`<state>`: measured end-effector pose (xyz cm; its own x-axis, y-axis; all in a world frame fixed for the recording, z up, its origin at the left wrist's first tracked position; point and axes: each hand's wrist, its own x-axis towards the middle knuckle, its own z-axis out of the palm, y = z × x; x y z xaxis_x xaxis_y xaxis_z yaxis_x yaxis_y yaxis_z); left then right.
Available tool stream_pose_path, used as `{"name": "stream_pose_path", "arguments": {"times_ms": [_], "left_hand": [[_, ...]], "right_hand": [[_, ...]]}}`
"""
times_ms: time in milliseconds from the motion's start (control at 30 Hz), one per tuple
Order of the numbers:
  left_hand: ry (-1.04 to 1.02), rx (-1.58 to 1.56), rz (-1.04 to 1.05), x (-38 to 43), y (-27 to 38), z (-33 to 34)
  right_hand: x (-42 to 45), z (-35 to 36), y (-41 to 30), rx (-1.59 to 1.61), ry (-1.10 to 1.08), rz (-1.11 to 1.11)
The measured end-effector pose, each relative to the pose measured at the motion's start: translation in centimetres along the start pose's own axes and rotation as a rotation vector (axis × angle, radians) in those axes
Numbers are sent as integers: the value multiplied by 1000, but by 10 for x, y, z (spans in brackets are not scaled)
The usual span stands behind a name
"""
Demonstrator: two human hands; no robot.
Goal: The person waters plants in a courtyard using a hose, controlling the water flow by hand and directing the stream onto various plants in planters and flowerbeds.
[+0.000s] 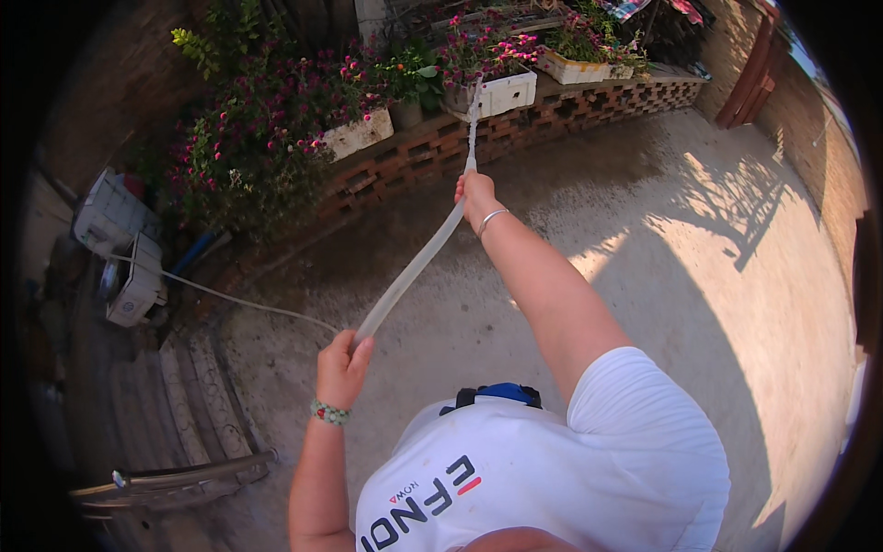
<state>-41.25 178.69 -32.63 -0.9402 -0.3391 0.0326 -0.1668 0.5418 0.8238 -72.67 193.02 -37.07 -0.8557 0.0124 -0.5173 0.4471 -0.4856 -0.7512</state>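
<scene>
A pale translucent hose [410,272] runs between my two hands. My left hand [343,366], with a green bead bracelet at the wrist, grips its lower part. Near the outlet my right hand [476,193], wearing a silver bangle, is closed around the hose. Water [474,121] streams from the outlet up to a white foam planter box [507,94] of magenta flowers [483,52] on a low brick wall [497,134]. From near my left hand a thinner length of hose [241,301] trails left across the ground.
More flowering plants [255,138] and another foam planter [579,69] line the wall. White boxes [134,279] stand at the left, above steps [186,400] with a metal rail [200,470]. The concrete ground [441,338] is dark and wet along the wall's foot.
</scene>
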Motion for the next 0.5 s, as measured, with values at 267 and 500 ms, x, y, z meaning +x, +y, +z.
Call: {"name": "stream_pose_path", "arguments": {"times_ms": [267,500], "left_hand": [[16,61,-19,-1,11,20],[1,61,-17,0,16,25]], "right_hand": [[18,-9,-3,-23,-50,17],[22,-22,3,8,-50,35]]}}
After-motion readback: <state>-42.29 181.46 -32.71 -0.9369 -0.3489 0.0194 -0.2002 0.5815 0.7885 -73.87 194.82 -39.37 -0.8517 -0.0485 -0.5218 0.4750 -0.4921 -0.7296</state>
